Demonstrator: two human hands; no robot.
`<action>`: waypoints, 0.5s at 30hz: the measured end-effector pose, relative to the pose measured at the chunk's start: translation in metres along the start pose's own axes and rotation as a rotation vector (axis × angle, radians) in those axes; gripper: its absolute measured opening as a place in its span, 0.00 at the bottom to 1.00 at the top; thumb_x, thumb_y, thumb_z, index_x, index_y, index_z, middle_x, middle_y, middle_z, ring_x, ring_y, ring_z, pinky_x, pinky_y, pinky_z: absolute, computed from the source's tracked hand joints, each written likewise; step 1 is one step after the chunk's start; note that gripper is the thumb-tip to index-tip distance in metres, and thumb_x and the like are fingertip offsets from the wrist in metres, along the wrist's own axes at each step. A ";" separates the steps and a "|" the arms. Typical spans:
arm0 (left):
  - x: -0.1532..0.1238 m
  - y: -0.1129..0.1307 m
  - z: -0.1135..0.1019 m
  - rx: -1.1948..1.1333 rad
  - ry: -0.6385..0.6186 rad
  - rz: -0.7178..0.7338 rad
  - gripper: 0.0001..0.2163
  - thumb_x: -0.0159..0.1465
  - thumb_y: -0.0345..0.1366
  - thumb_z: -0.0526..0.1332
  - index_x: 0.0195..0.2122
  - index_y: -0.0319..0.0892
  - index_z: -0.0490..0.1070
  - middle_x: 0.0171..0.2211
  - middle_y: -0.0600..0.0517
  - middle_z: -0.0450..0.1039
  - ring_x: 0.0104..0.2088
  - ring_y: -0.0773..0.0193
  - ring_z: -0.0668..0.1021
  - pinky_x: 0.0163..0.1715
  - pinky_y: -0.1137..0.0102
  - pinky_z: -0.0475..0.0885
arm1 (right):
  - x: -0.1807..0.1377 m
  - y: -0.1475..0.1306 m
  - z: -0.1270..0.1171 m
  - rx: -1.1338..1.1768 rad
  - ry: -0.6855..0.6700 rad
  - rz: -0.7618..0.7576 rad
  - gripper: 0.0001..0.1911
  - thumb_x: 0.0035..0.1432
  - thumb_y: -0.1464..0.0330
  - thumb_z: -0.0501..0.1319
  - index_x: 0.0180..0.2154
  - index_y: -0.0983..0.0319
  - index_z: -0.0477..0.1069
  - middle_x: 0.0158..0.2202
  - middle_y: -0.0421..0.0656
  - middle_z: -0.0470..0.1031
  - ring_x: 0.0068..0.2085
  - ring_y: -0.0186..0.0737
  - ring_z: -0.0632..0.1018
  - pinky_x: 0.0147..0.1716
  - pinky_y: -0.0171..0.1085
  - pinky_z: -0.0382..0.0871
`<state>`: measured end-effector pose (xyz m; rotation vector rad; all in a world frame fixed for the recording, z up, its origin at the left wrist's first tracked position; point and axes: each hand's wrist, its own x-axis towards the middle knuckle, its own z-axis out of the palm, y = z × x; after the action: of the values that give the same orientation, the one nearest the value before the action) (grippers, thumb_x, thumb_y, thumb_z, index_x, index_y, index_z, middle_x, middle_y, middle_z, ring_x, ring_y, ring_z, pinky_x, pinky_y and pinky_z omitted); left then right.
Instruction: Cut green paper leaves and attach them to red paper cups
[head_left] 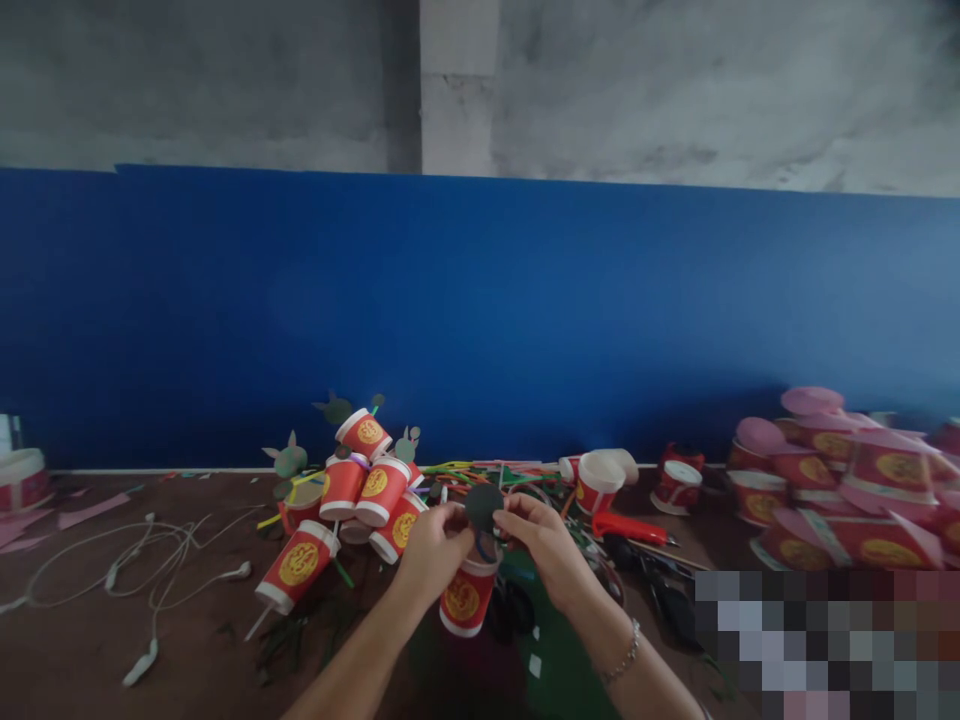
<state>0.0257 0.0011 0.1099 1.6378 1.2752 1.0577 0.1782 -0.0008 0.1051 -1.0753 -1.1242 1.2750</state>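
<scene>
A small dark round disc, like cut paper or card, is between my hands in the middle. My left hand pinches near its left edge, fingers closed. From the right, my right hand has thumb and forefinger closed at the disc's other edge. Just below the disc is a red paper cup with a gold round emblem, upright and slightly tilted. A dark bluish strip shows at the cup's rim; its far end is hidden by my fingers.
Several red cups with straws and rabbit cutouts pile up at left. White earphones lie farther left. Behind my right hand are a white-rimmed cup and a red-handled tool. Pink-trimmed cups heap at right, before a blue wall panel.
</scene>
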 end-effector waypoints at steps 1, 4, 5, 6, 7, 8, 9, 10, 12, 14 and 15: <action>0.000 0.000 0.000 -0.026 -0.005 -0.002 0.12 0.51 0.31 0.56 0.34 0.38 0.75 0.29 0.50 0.78 0.32 0.60 0.78 0.31 0.72 0.70 | -0.001 -0.001 0.001 -0.002 -0.001 0.001 0.12 0.40 0.64 0.66 0.23 0.63 0.67 0.19 0.35 0.67 0.22 0.29 0.66 0.22 0.30 0.57; 0.000 -0.003 0.001 -0.062 -0.012 0.003 0.12 0.51 0.31 0.57 0.36 0.37 0.76 0.30 0.50 0.79 0.33 0.59 0.79 0.32 0.71 0.71 | -0.003 -0.003 0.003 0.009 -0.005 0.012 0.12 0.40 0.63 0.66 0.23 0.63 0.67 0.19 0.36 0.68 0.22 0.30 0.67 0.23 0.30 0.59; 0.000 -0.003 0.001 -0.065 -0.010 0.003 0.13 0.51 0.31 0.57 0.36 0.37 0.76 0.30 0.50 0.79 0.33 0.58 0.79 0.32 0.70 0.71 | -0.003 -0.004 0.004 0.011 -0.006 0.016 0.12 0.40 0.63 0.66 0.23 0.63 0.66 0.19 0.36 0.68 0.22 0.30 0.67 0.23 0.31 0.59; 0.000 -0.004 0.001 -0.065 -0.008 0.003 0.13 0.51 0.31 0.57 0.36 0.37 0.76 0.30 0.50 0.79 0.33 0.58 0.79 0.32 0.70 0.71 | -0.004 -0.004 0.005 0.011 -0.007 0.018 0.12 0.39 0.63 0.66 0.23 0.63 0.66 0.19 0.36 0.68 0.22 0.31 0.67 0.23 0.31 0.59; 0.000 -0.004 0.001 -0.067 -0.010 0.002 0.13 0.51 0.31 0.57 0.36 0.37 0.76 0.30 0.49 0.79 0.33 0.58 0.79 0.32 0.70 0.71 | -0.004 -0.004 0.006 0.008 -0.008 0.019 0.13 0.39 0.63 0.66 0.23 0.63 0.66 0.19 0.36 0.68 0.21 0.31 0.67 0.23 0.31 0.59; 0.000 -0.003 0.001 -0.069 -0.011 0.002 0.13 0.51 0.31 0.57 0.35 0.37 0.76 0.29 0.49 0.79 0.33 0.57 0.79 0.32 0.70 0.71 | -0.004 -0.004 0.006 0.004 -0.005 0.017 0.13 0.38 0.63 0.66 0.23 0.63 0.66 0.18 0.36 0.68 0.21 0.31 0.67 0.23 0.31 0.59; 0.000 -0.003 0.001 -0.071 -0.013 0.002 0.13 0.51 0.31 0.57 0.35 0.37 0.76 0.29 0.49 0.79 0.33 0.57 0.79 0.32 0.69 0.71 | -0.004 -0.004 0.007 -0.002 -0.002 0.014 0.13 0.38 0.63 0.66 0.22 0.63 0.66 0.18 0.36 0.68 0.21 0.31 0.67 0.23 0.32 0.59; 0.000 -0.002 0.001 -0.070 -0.012 0.004 0.12 0.51 0.31 0.57 0.35 0.37 0.76 0.29 0.49 0.79 0.33 0.57 0.79 0.32 0.69 0.71 | -0.004 -0.004 0.007 -0.007 0.001 0.009 0.12 0.38 0.63 0.66 0.22 0.63 0.66 0.18 0.36 0.68 0.21 0.31 0.67 0.23 0.32 0.59; -0.001 -0.001 0.001 -0.066 -0.009 0.005 0.12 0.50 0.31 0.57 0.35 0.37 0.76 0.29 0.49 0.79 0.33 0.57 0.79 0.32 0.69 0.71 | -0.004 -0.003 0.007 -0.021 0.005 -0.005 0.12 0.38 0.64 0.66 0.22 0.63 0.65 0.18 0.35 0.67 0.21 0.31 0.67 0.22 0.31 0.58; -0.001 -0.001 0.001 -0.065 -0.011 0.004 0.12 0.50 0.31 0.57 0.35 0.37 0.76 0.29 0.50 0.79 0.33 0.57 0.79 0.32 0.69 0.71 | -0.003 -0.003 0.007 -0.030 0.008 -0.016 0.12 0.38 0.64 0.66 0.23 0.63 0.65 0.18 0.35 0.67 0.21 0.31 0.67 0.22 0.31 0.58; -0.001 -0.002 0.002 -0.068 -0.016 0.004 0.12 0.51 0.31 0.57 0.35 0.37 0.76 0.29 0.50 0.79 0.33 0.57 0.79 0.32 0.69 0.71 | -0.003 -0.003 0.007 -0.032 0.008 -0.017 0.12 0.38 0.64 0.66 0.23 0.63 0.65 0.18 0.35 0.67 0.21 0.31 0.67 0.22 0.31 0.58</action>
<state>0.0266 0.0005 0.1077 1.5953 1.2126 1.0769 0.1716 -0.0043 0.1091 -1.0916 -1.1489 1.2420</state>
